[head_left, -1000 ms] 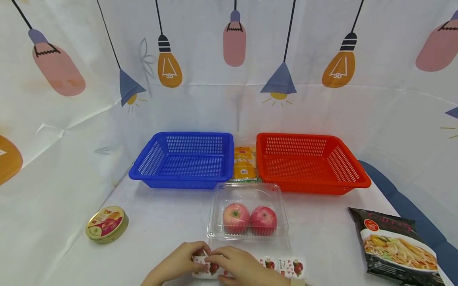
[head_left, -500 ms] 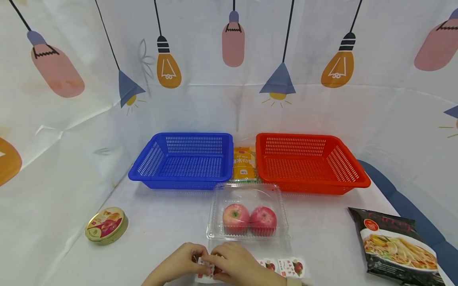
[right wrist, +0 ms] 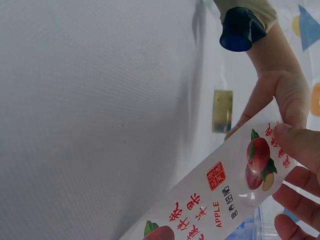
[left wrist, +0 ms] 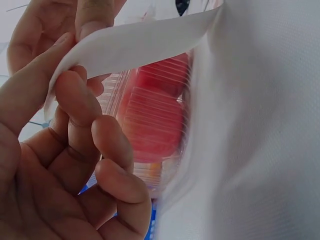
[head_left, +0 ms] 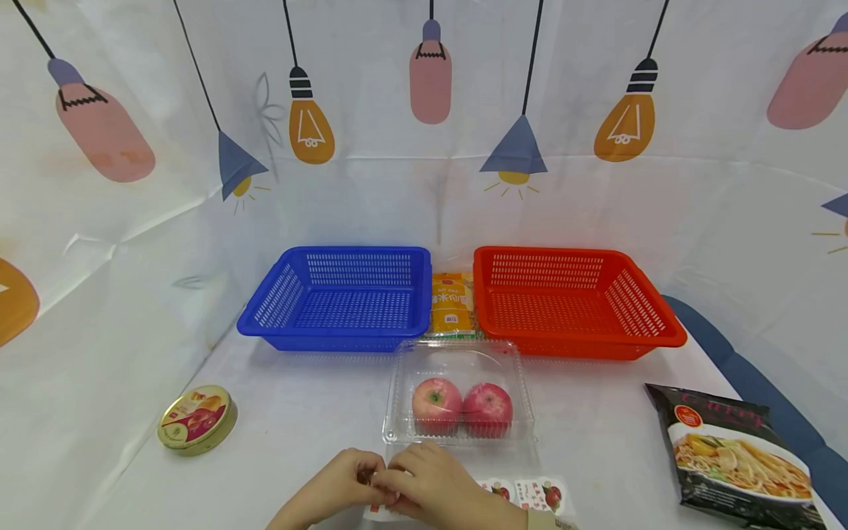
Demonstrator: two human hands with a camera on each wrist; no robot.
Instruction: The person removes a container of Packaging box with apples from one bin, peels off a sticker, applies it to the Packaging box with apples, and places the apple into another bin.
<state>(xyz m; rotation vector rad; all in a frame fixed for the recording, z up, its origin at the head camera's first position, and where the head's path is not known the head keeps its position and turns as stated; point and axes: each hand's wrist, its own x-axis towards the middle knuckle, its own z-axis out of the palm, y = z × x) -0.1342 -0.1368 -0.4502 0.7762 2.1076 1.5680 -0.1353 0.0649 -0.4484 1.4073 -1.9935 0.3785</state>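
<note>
A white strip of apple stickers (head_left: 543, 495) lies on the table at the near edge, its left end raised between my two hands. In the left wrist view, my left hand (left wrist: 75, 145) pinches the curled strip (left wrist: 140, 47), whose plain back faces that camera. My right hand (head_left: 447, 486) grips the same end, fingertips close to those of the left hand (head_left: 341, 482). Printed red apples and lettering show on the strip (right wrist: 215, 200) in the right wrist view. Just beyond the hands sits a clear plastic box (head_left: 464, 358) holding two apples (head_left: 437, 405).
A blue basket (head_left: 358, 342) and a red basket (head_left: 576, 347) stand at the back, with a yellow snack packet (head_left: 453, 305) between them. On the left is a round gold tin (head_left: 197, 419). A black noodle packet (head_left: 735, 456) lies at the right edge.
The strip's left end has been lifted and bent up between the fingertips, so less of its printed face shows at the left. Both hands stay in nearly the same place.
</note>
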